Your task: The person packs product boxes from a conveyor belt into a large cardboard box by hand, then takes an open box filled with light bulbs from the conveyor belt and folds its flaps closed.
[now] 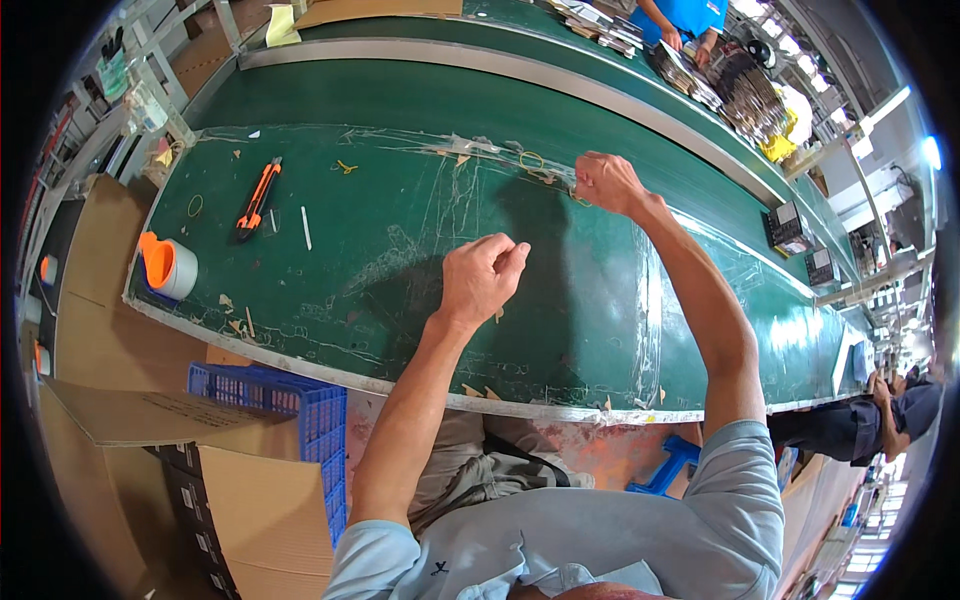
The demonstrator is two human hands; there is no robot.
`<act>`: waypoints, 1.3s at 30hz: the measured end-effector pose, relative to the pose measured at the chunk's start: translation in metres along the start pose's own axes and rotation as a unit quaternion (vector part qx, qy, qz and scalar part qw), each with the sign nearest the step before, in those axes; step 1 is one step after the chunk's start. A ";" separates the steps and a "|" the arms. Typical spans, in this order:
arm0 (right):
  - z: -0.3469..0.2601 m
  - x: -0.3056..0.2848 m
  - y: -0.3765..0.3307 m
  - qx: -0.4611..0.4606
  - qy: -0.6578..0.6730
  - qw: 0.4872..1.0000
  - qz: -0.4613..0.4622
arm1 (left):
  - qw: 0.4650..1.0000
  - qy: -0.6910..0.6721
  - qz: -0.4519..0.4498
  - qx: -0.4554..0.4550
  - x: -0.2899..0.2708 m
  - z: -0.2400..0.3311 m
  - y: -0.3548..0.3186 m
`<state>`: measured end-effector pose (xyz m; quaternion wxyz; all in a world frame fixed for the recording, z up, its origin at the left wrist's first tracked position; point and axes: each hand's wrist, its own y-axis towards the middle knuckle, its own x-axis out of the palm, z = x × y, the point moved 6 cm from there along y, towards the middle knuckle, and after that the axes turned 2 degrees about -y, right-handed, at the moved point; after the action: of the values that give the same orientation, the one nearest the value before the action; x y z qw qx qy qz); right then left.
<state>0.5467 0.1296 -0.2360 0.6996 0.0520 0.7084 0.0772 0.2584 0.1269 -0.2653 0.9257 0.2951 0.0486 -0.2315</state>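
My left hand [483,280] is curled into a loose fist above the middle of the green work table [330,200]. Nothing shows in it. Farther off and to the right, my right hand [608,183] is closed near the table's back edge; whatever its fingers hold, if anything, is hidden. Part of a thin yellow rubber band [579,198] shows just under those fingers, and I cannot tell whether they grip it. Another rubber band [531,160] lies to the left of that hand.
An orange-and-black utility knife [259,199], a white strip [306,228] and a tape roll with orange [170,266] lie at the left. Below the table's edge stand a blue crate [322,420] and cardboard [262,505]. Across the belt, a person [680,25] handles stacked cards.
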 end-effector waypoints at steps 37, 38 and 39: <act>0.013 0.042 0.087 -0.045 0.043 0.997 -0.043 | 1.000 0.006 0.009 -0.019 0.005 -0.007 0.004; -0.006 0.040 0.089 -0.058 0.049 0.996 -0.043 | 1.000 0.010 0.003 -0.020 0.005 -0.010 0.003; -0.031 0.028 0.091 -0.043 0.104 0.993 -0.027 | 0.999 0.024 0.003 -0.029 -0.002 -0.010 0.000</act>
<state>0.5118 0.2231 -0.2467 0.6257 -0.0052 0.7744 0.0935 0.2572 0.1338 -0.2732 0.9331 0.2737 0.0772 -0.2200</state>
